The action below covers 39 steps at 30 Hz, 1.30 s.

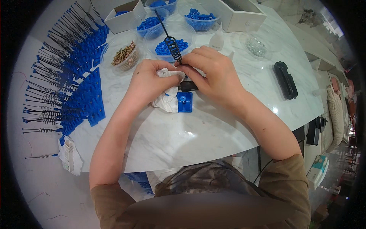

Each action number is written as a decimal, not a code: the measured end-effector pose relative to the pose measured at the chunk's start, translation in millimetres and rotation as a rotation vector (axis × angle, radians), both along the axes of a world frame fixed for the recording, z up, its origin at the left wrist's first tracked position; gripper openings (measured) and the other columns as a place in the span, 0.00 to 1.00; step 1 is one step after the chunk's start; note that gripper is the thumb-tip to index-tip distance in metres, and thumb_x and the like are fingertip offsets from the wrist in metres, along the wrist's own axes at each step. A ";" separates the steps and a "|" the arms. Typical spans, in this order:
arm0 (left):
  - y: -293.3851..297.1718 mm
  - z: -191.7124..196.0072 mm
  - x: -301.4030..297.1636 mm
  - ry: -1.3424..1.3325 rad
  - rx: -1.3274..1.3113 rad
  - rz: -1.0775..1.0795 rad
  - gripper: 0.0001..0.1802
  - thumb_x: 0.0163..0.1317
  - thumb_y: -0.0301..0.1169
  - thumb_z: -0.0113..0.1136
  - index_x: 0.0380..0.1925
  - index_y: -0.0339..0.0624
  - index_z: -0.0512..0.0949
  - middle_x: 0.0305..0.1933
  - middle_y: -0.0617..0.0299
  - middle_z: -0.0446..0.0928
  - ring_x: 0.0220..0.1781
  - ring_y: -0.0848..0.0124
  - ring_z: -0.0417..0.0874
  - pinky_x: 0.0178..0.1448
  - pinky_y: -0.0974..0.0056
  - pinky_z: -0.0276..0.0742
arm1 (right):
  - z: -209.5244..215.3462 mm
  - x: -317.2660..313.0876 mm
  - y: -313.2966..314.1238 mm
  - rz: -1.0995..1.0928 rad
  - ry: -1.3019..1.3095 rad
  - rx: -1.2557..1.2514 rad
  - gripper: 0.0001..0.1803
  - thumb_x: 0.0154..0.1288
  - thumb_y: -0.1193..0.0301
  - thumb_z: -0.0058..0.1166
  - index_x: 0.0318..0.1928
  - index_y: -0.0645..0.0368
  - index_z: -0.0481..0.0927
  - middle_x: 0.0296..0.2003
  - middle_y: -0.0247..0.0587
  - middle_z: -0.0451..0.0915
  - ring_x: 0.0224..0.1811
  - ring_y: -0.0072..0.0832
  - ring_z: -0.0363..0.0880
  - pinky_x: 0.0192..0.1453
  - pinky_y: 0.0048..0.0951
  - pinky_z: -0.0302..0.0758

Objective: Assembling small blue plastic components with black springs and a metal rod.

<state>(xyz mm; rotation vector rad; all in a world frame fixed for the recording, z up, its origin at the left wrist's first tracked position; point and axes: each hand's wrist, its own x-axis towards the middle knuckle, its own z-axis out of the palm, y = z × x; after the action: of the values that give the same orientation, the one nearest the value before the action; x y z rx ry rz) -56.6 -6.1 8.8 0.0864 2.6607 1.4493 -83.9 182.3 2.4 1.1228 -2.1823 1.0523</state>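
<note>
My right hand (215, 70) is closed on the lower end of a black rod with a coil spring (173, 46), which points up and away from me. My left hand (146, 82) pinches a crumpled white tissue (164, 104) close beside the rod's base, and the two hands' fingertips nearly meet. Just below the fingers lies a blue square plastic piece (185, 107) with a small round stud, partly next to the tissue. A dark cylindrical thing (188, 86) shows under my right hand; its kind is unclear. The fingers hide the rod's lowest end.
Clear tubs hold blue plastic parts (171, 47) and brass-coloured screws (124, 55); another tub (254, 46) stands right. White boxes (240, 17) are at the back. Many blue pieces with spring rods (82, 84) line the left edge. A small white bottle (217, 40) and black case (285, 80) lie right.
</note>
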 end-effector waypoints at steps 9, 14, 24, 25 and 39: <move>-1.9 -2.9 -1.1 -0.009 0.047 0.018 0.10 0.51 0.27 0.69 0.33 0.33 0.84 0.29 0.64 0.82 0.30 0.81 0.79 0.36 0.74 0.75 | -0.1 -0.4 0.4 0.004 -0.012 0.009 0.05 0.58 0.71 0.57 0.35 0.57 0.81 0.31 0.38 0.80 0.37 0.37 0.78 0.37 0.37 0.75; -11.1 8.8 -0.5 0.055 0.070 0.035 0.10 0.52 0.30 0.68 0.31 0.34 0.83 0.27 0.65 0.81 0.29 0.81 0.78 0.33 0.74 0.73 | 0.4 -0.6 -0.4 -0.003 -0.010 0.004 0.05 0.58 0.71 0.58 0.34 0.57 0.80 0.31 0.38 0.79 0.37 0.38 0.78 0.37 0.38 0.75; -40.3 34.2 16.9 -0.176 -0.103 -0.002 0.13 0.48 0.32 0.71 0.31 0.34 0.83 0.28 0.64 0.81 0.29 0.80 0.78 0.35 0.73 0.73 | 0.2 -0.5 -0.6 -0.003 -0.005 0.007 0.05 0.60 0.70 0.58 0.33 0.57 0.80 0.28 0.38 0.78 0.35 0.37 0.77 0.36 0.37 0.74; -41.2 34.5 17.2 -0.173 -0.104 0.001 0.13 0.48 0.32 0.71 0.31 0.34 0.83 0.28 0.64 0.81 0.29 0.80 0.78 0.35 0.73 0.73 | 1.2 -0.2 -1.0 -0.002 -0.006 0.008 0.05 0.60 0.70 0.58 0.33 0.57 0.80 0.28 0.37 0.78 0.34 0.37 0.77 0.35 0.37 0.74; -77.7 60.1 32.7 -0.037 -0.592 -0.029 0.23 0.35 0.28 0.67 0.38 0.37 0.83 0.42 0.58 0.83 0.44 0.66 0.82 0.49 0.64 0.75 | 2.9 -0.6 1.1 0.015 -0.061 -0.025 0.04 0.60 0.72 0.57 0.33 0.59 0.79 0.27 0.38 0.77 0.34 0.38 0.76 0.37 0.37 0.72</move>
<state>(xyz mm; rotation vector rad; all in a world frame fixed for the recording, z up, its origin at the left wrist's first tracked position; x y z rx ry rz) -23.9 -83.8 68.9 0.0445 2.9126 0.5992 -84.5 183.4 5.3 1.1115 -2.2049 1.1308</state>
